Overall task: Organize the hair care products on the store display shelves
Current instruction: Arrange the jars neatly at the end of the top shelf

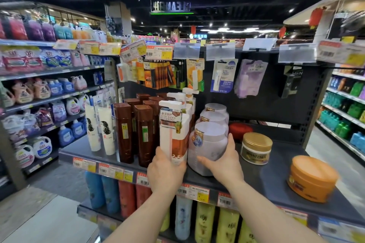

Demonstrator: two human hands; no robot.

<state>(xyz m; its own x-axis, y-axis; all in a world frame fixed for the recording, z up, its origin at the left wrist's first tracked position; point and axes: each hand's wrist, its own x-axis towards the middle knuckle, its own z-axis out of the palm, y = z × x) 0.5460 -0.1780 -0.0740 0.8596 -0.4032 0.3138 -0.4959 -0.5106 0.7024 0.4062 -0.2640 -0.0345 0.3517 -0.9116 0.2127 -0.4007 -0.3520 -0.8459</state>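
Observation:
A dark display shelf point(276, 171) carries hair care products. My left hand point(165, 169) grips the base of a tall white and brown pump bottle point(172, 132) at the shelf's front. My right hand point(224, 162) wraps the lower right side of a pale lilac jar point(208, 142), fingers across its front. Two more lilac jars point(214, 117) line up behind it. Brown square bottles point(145, 134) and white tubes point(106, 134) stand to the left. A gold-lidded Pantene jar point(256, 148), an orange jar point(312, 178) and a red jar point(240, 129) sit to the right.
Hanging packets point(223, 75) and price tags point(160, 52) fill the dark back panel above the shelf. Blue, red and yellow bottles point(205, 223) stand on the shelf below. Detergent aisles run along the left point(39, 92) and green bottles on the far right point(349, 108).

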